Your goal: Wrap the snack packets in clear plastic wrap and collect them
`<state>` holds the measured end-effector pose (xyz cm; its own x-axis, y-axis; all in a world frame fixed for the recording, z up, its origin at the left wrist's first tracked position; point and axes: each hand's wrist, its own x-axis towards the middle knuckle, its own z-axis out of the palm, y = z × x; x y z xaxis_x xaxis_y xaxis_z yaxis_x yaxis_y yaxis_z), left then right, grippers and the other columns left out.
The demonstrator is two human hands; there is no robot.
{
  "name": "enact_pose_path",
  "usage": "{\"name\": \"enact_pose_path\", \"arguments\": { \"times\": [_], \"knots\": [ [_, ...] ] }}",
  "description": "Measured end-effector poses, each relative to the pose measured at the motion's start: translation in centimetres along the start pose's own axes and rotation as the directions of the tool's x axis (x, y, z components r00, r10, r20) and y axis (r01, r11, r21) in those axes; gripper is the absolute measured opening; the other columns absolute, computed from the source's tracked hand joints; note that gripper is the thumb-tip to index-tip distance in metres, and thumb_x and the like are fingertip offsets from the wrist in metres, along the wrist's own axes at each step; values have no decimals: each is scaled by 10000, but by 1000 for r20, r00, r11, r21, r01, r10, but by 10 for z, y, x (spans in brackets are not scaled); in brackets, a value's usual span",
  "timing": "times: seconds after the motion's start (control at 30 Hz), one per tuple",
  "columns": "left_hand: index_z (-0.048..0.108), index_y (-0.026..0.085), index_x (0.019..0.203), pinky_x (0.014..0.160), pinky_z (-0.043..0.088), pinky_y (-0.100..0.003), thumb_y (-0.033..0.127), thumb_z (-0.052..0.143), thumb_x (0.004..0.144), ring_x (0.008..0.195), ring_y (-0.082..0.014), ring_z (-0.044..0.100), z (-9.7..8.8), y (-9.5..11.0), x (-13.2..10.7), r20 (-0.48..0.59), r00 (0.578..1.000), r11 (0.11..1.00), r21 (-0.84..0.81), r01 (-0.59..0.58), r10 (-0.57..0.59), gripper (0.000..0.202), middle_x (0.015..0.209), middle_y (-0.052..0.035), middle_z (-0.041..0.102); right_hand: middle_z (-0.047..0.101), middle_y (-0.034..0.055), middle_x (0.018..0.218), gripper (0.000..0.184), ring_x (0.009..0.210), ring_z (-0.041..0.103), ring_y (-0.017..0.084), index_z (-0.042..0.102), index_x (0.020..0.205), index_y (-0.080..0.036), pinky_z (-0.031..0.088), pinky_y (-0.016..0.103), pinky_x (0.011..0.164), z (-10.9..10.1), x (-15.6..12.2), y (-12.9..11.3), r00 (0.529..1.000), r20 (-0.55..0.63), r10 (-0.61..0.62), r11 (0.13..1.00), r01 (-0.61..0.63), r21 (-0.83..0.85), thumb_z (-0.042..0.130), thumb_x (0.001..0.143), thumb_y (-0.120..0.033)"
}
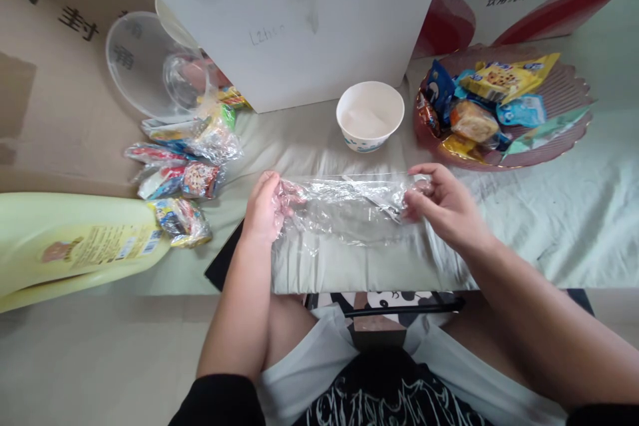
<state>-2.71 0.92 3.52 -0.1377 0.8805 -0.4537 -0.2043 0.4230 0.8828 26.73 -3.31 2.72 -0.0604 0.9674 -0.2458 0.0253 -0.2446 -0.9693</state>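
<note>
Between my two hands a sheet of clear plastic film (344, 213) is stretched sideways above the cloth, its upper edge nearly straight and its lower part crumpled. My left hand (264, 206) is closed on its left end, with some fingers seen through the film. My right hand (442, 210) pinches the right end between thumb and fingers. A thin pale object (374, 200) shows through the film; its kind cannot be made out. Just beyond stands a white paper bowl (370, 113) with a blue pattern near its base; no wrapped pack is visible in it.
A pink ribbed bowl (564, 86) of packaged snacks stands at right. Film-wrapped snack packs (174, 166) lie at left, beside a clear plastic tub (134, 73) and a yellow-green bottle (74, 246). A white box (309, 26) and cartons stand behind. The table's front edge is near my lap.
</note>
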Motion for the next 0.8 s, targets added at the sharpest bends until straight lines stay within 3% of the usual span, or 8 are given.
{"name": "enact_pose_path", "arguments": {
  "times": [0.1,0.2,0.3,0.37,0.5,0.63,0.73,0.8],
  "knots": [
    [424,250,931,326,264,-141,414,838,643,502,-157,680,0,1,-6,171,985,996,87,18,-33,531,668,31,707,533,-81,622,272,427,517,90,502,1052,-249,410,223,399,0,1,0,988,-153,-25,1000,23,-14,674,889,-383],
    [434,240,955,312,252,-134,359,857,647,396,-115,593,-4,3,-9,315,944,985,170,41,-93,536,661,24,724,550,-67,676,207,386,447,68,514,1047,-261,331,223,349,-3,1,1,975,-218,-48,999,49,-3,642,906,-342],
    [444,234,913,292,200,-127,321,836,674,279,-32,381,-9,5,-11,365,929,997,73,32,-56,467,618,35,708,548,-49,701,176,388,405,69,547,1024,-263,305,245,356,-6,0,1,972,-222,-76,996,83,25,618,900,-366],
    [461,239,908,280,156,-128,291,828,671,253,-5,275,-11,6,-12,410,911,998,-16,55,-43,440,604,44,700,571,-17,748,193,449,450,89,574,989,-258,347,261,399,-5,0,2,974,-206,-98,992,113,58,579,903,-430],
    [499,236,892,281,93,-129,280,826,682,250,13,217,-4,2,-16,540,831,982,-39,184,-134,392,592,41,686,636,36,850,319,707,628,167,616,958,-248,504,297,578,-1,0,6,989,-99,-111,987,121,109,547,887,-551],
    [509,224,903,305,98,-118,295,827,726,282,11,287,7,-5,-16,642,732,965,53,256,-230,371,596,23,683,720,63,928,371,907,691,210,673,993,-227,567,360,809,-2,1,5,971,216,-99,995,94,33,604,892,-576],
    [497,222,928,320,91,-117,308,811,750,293,21,268,11,-9,-14,659,710,964,99,246,-249,371,661,-11,730,750,74,976,350,935,708,203,689,1033,-216,570,349,826,-8,2,1,925,379,-32,994,69,-87,657,894,-535],
    [492,220,935,326,90,-121,311,803,757,299,22,264,14,-12,-13,645,718,964,136,229,-262,370,698,-25,750,744,78,1059,342,952,714,195,657,1103,-224,579,354,845,-9,2,1,946,321,-48,994,76,-74,671,899,-498]
  ]
}}
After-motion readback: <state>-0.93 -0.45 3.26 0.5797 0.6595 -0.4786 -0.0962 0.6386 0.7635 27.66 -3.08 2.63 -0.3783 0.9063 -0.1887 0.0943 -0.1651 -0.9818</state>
